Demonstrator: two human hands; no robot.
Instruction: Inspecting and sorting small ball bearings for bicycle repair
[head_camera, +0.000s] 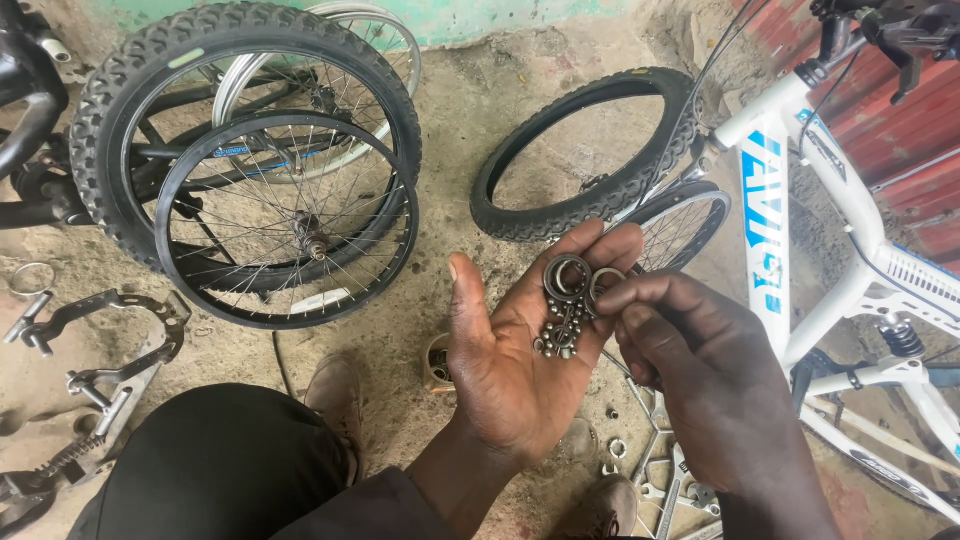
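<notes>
Where the left hand (515, 345) lies spread palm-up, a small heap of steel bearing balls (558, 335) and two metal bearing rings (583, 280) rest on its fingers. Just beside them, the right hand (690, 370) curls over, its fingertips (612, 297) pinching the nearer ring. Below the palm a small tin (437, 362) stands on the dirt floor (470, 110), with loose nuts (617, 447) near the shoe (338, 395). Farther out, a spoked wheel (290, 220) and knobby tyre (590, 150) lie left and ahead, and a white bicycle frame (800, 200) crowds the right edge.
</notes>
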